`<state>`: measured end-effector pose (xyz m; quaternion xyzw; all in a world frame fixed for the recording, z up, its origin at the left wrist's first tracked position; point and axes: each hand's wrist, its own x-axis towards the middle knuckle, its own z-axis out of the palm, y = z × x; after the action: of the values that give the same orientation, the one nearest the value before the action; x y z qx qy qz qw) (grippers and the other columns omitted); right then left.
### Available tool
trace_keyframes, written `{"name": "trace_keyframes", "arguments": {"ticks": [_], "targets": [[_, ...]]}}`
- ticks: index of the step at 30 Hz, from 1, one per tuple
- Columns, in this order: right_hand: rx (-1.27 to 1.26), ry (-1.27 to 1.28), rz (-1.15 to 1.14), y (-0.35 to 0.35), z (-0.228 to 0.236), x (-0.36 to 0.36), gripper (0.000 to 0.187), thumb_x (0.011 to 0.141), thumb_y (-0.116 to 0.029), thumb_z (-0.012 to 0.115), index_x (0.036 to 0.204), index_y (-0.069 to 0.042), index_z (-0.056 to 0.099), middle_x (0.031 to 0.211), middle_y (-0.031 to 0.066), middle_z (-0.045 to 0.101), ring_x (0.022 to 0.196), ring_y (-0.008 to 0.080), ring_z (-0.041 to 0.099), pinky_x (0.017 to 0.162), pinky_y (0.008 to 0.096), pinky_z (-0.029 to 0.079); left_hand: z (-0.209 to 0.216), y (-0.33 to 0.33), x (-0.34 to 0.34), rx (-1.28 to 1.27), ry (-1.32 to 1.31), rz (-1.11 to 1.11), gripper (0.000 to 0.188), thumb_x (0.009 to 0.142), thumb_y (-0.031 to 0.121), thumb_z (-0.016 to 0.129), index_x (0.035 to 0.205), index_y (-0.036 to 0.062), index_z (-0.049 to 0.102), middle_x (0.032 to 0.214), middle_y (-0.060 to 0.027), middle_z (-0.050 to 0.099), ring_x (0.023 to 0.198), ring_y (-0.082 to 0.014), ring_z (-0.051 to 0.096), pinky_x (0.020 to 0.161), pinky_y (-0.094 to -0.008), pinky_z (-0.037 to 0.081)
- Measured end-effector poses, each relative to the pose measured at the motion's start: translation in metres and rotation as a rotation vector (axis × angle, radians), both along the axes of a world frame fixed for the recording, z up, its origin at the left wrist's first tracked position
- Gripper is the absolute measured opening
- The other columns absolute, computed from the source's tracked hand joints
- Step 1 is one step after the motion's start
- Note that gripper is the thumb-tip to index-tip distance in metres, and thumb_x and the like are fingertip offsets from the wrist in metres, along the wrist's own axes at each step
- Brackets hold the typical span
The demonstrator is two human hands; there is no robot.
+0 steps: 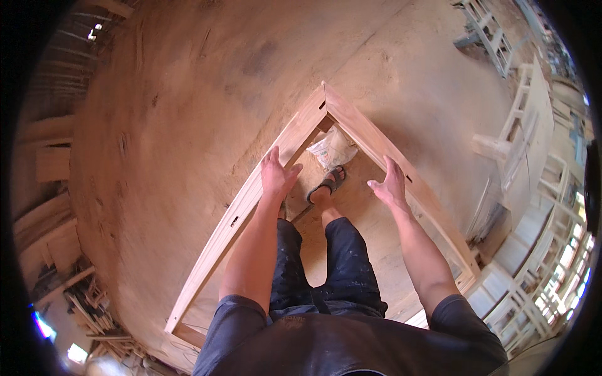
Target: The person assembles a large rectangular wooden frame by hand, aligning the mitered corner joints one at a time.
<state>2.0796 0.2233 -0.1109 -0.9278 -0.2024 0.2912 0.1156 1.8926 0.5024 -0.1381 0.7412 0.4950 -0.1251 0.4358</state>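
Note:
A pale wooden frame (301, 125) surrounds me, its far corner pointing away from my body. Dark slots are cut into its rails. My left hand (277, 174) rests on the left rail, fingers laid across the wood and thumb spread toward the inside. On the right rail, the fingertips of my right hand (392, 185) meet the inner edge, with the thumb apart in the air. Neither hand is visibly closed round the wood. Past my sandalled foot (332, 180), a white plastic bag (331, 150) lies on the floor near the far corner, partly hidden by the frame.
Dusty brown floor (175, 125) spreads around the frame. Wooden boards (47, 213) and scrap pieces line the left side. Along the right stand light slatted wooden frames (527, 301), a large panel (533, 131) and a ladder-like piece (492, 37).

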Motion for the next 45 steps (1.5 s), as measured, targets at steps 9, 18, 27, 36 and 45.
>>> {"name": "trace_keyframes", "arguments": {"ticks": [9, 18, 27, 36, 45], "targets": [[-0.032, -0.174, 0.168, 0.07, -0.064, 0.069, 0.106, 0.071, -0.018, 0.091, 0.157, -0.005, 0.03, 0.155, 0.0233, 0.043, 0.147, 0.0396, 0.038, 0.124, 0.0503, 0.027, -0.057, 0.02, 0.106, 0.175, -0.001, -0.141, 0.099, 0.07, 0.032, 0.09, 0.153, 0.0063, 0.042, 0.149, -0.0169, 0.052, 0.143, -0.0364, 0.043, 0.121, -0.0466, 0.033], [-0.071, 0.108, 0.138, 0.081, -0.092, 0.098, 0.098, 0.069, -0.018, 0.09, 0.151, -0.003, 0.038, 0.146, 0.0259, 0.052, 0.136, 0.0426, 0.05, 0.114, 0.0485, 0.044, -0.066, 0.029, 0.141, 0.136, 0.065, -0.174, 0.087, 0.072, 0.024, 0.086, 0.146, 0.009, 0.044, 0.135, -0.0156, 0.06, 0.13, -0.0353, 0.056, 0.109, -0.0452, 0.046], [-0.102, 0.086, 0.186, 0.085, -0.091, 0.103, 0.079, 0.068, -0.017, 0.083, 0.138, -0.003, 0.048, 0.127, 0.0249, 0.064, 0.115, 0.0446, 0.064, 0.096, 0.053, 0.053, -0.069, 0.028, 0.137, 0.183, 0.037, -0.129, 0.073, 0.069, 0.018, 0.083, 0.135, 0.0045, 0.056, 0.129, -0.018, 0.064, 0.122, -0.0373, 0.062, 0.103, -0.0457, 0.051], [-0.078, 0.099, 0.208, 0.08, -0.091, 0.107, 0.081, 0.067, -0.018, 0.085, 0.138, -0.006, 0.048, 0.12, 0.0241, 0.066, 0.11, 0.0455, 0.066, 0.092, 0.0552, 0.054, -0.069, 0.033, 0.144, 0.136, 0.079, -0.114, 0.081, 0.066, 0.023, 0.083, 0.14, 0.0068, 0.054, 0.127, -0.0189, 0.066, 0.119, -0.0386, 0.063, 0.1, -0.0469, 0.052], [-0.033, 0.122, 0.204, 0.079, -0.09, 0.108, 0.081, 0.068, -0.017, 0.085, 0.139, -0.007, 0.048, 0.124, 0.0255, 0.064, 0.115, 0.0464, 0.063, 0.095, 0.0546, 0.053, -0.072, 0.035, 0.145, 0.184, 0.074, -0.153, 0.082, 0.066, 0.025, 0.083, 0.141, 0.0068, 0.054, 0.124, -0.0186, 0.067, 0.116, -0.0388, 0.064, 0.1, -0.047, 0.051]]}}
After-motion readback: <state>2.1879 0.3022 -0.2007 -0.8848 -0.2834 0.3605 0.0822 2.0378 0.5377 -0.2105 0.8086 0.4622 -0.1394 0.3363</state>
